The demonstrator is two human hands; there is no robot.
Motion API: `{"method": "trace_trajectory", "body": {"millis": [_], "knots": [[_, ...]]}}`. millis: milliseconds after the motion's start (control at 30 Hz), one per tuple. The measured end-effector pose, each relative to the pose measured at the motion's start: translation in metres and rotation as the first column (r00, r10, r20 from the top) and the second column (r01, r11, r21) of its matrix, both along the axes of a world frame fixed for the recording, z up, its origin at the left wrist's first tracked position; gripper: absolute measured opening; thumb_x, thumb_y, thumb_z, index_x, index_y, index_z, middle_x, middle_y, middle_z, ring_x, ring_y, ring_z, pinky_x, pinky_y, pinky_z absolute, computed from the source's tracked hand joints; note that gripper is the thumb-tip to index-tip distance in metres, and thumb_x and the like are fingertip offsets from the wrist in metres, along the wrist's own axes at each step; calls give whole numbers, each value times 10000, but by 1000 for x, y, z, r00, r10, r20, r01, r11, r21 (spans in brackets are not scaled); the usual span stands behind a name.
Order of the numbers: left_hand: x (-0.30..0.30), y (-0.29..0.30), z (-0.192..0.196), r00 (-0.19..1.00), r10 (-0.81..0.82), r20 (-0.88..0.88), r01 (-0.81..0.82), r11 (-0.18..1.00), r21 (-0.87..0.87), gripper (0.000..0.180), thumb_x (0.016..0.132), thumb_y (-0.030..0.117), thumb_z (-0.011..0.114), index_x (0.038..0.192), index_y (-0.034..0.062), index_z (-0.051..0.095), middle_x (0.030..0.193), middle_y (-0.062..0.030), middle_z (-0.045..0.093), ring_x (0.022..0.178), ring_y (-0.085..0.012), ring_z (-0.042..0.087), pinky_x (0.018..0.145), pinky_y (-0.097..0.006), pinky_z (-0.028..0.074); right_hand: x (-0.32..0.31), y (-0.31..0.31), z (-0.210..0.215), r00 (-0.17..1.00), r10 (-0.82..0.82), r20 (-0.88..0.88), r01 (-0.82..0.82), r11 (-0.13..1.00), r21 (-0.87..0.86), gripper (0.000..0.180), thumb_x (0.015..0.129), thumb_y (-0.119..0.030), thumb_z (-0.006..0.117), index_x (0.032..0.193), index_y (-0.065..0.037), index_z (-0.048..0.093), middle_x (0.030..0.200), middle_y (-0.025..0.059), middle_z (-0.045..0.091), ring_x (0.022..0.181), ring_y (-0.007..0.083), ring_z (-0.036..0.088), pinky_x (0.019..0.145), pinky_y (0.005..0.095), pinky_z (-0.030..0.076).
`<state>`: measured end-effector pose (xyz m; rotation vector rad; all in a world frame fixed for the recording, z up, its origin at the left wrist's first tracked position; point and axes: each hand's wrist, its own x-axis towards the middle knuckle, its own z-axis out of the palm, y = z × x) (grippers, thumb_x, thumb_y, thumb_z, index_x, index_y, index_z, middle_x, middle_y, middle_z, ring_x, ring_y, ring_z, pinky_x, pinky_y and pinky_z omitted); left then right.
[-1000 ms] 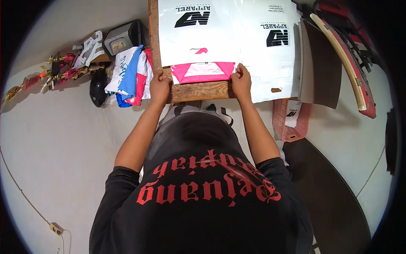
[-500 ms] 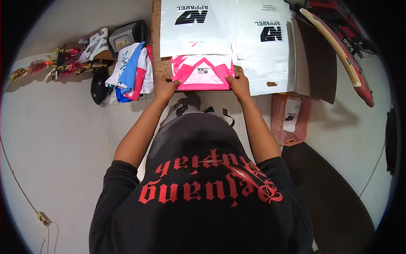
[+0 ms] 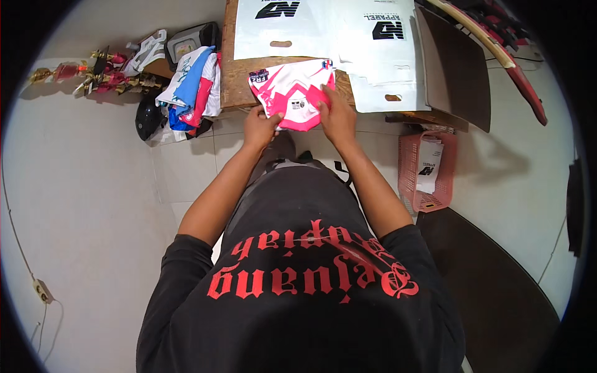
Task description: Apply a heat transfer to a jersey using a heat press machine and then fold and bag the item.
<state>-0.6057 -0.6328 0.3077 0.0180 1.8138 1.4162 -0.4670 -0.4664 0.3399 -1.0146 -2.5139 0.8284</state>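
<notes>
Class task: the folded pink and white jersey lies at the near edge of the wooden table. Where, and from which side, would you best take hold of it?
Grip the jersey by its two short side edges, coming from the near edge of the table. It lies flat and overhangs that edge, so fingers can slip beneath. The left hand and right hand sit there.

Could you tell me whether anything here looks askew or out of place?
The folded pink-and-white garment lies tilted across the wooden table's front edge, overhanging it, held by the left hand and right hand. Nothing looks spilled or damaged.
</notes>
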Motion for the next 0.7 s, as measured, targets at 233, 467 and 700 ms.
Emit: {"method": "trace_trajectory", "body": {"millis": [233, 467, 700], "knots": [[21, 41, -17, 983, 147, 112, -159, 982, 99, 508, 793, 46, 849, 1212, -55, 579, 942, -121, 722, 754, -192, 709, 569, -317, 596, -15, -32, 8, 964, 197, 177, -188, 980, -69, 601, 883, -205, 664, 1459, -80, 546, 1120, 241, 612, 1054, 437, 637, 904, 531, 528], [29, 51, -34, 985, 170, 1, -170, 985, 25, 239, 803, 16, 804, 991, -5, 658, 852, -80, 695, 674, -179, 652, 577, -329, 515, -7, -36, 33, 892, 272, 361, -258, 962, -88, 887, 783, -232, 833, 1544, -77, 405, 1253, 196, 532, 1216, 387, 571, 934, 534, 548], [45, 61, -20, 997, 72, 1, -72, 994, 78, 199, 809, 21, 800, 964, 4, 677, 873, -47, 699, 755, -139, 621, 691, -289, 480, 12, -22, 15, 938, 221, 268, -250, 965, 79, 624, 837, -117, 748, 1417, -113, 519, 1159, 171, 564, 1076, 368, 638, 836, 507, 578]]}}
